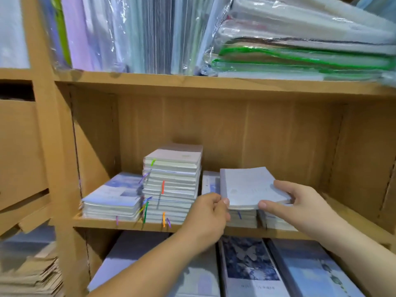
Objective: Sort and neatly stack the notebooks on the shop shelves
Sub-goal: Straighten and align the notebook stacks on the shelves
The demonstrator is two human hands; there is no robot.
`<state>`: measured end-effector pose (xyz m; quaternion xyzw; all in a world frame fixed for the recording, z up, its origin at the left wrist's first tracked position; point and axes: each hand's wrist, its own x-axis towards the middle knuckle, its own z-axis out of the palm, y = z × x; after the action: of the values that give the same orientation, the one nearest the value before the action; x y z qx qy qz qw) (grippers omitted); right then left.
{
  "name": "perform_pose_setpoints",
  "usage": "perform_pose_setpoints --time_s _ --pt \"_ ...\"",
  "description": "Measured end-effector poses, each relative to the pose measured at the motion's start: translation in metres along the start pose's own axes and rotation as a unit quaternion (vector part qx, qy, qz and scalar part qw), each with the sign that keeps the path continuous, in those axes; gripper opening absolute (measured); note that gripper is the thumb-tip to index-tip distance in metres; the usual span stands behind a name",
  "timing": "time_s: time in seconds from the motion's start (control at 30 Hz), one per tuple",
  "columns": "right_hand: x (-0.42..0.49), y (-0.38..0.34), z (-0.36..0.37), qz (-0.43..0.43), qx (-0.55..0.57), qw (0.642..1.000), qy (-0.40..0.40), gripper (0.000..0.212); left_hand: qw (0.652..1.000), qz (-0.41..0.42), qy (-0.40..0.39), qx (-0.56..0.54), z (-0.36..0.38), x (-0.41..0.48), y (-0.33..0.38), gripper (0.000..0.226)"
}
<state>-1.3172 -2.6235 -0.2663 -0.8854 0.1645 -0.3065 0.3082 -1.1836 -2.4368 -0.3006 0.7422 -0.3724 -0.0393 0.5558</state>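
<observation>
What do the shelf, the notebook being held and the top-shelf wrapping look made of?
Shelf: likely wood or wood-look board, matte tan, with faint grain lines. Notebook: paper pages under a pale matte cover, probably card; its front edge shows stacked leaves. Wrapping: clear plastic film, glossy, with crinkled glare.

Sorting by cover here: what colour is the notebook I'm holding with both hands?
The held notebook is pale lavender-grey with faint print; the head view shows it best.
</observation>
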Motion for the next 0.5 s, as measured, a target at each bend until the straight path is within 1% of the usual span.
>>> perform_pose_setpoints --time_s 0.17,0.27,0.3,0.37,0.4,0.43,0.5 --pt "0.029 -0.004 0.031 -0.025 -0.043 0.999 -0.011 0.099 0.998 -0.008 0.042 0.036 -0.022 0.027 -0.019 0.042" --pt "0.047 0.002 0.043 -0.024 -0.079 0.996 -0.017 0.095 0.997 -0.014 0.048 0.064 -0.026 0.04 -0.028 0.041" --pt "0.053 0.005 0.046 -0.015 -0.091 0.996 -0.023 0.092 0.994 -0.013 0.052 0.094 -0.025 0.043 -0.031 0.04" --pt "0.06 0.012 0.052 0.001 -0.134 0.99 -0.043 0.088 0.975 -0.003 0.068 0.211 -0.025 0.048 -0.037 0.038" --pt "0.062 0.016 0.053 0.003 -0.158 0.986 -0.052 0.091 0.959 0.002 0.073 0.275 -0.025 0.049 -0.039 0.036" --pt "0.063 0.019 0.053 0.004 -0.172 0.983 -0.058 0.098 0.944 0.008 0.073 0.322 -0.025 0.049 -0.042 0.035" --pt "0.063 0.024 0.053 0.007 -0.161 0.985 -0.064 0.108 0.931 0.027 0.063 0.359 -0.027 0.049 -0.048 0.035"
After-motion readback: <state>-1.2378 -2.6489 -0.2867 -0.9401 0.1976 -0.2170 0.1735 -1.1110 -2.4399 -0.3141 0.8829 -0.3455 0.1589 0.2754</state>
